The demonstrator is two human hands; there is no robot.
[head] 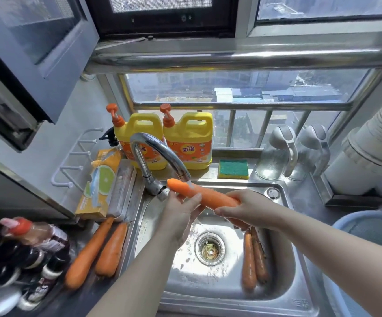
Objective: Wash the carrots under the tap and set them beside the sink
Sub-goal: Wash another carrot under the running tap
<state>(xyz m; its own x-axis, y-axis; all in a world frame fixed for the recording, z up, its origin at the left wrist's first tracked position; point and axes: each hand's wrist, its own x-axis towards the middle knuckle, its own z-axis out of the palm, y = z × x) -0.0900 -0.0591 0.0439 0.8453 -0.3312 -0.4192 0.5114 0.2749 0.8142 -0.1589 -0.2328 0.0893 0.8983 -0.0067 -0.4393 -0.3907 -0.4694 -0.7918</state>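
Observation:
A large orange carrot is held level under the chrome tap, and water runs onto its thick end. My left hand curls around the carrot's middle from below. My right hand grips its thinner end. Two clean-looking carrots lie on the counter left of the steel sink. Two dirtier carrots lie inside the basin at the right, beside the drain strainer.
Two yellow detergent jugs and a green sponge stand behind the sink. A lemon-print packet and a clear box sit at the left. Bottles crowd the near left counter. Glass jugs and a blue basin are at the right.

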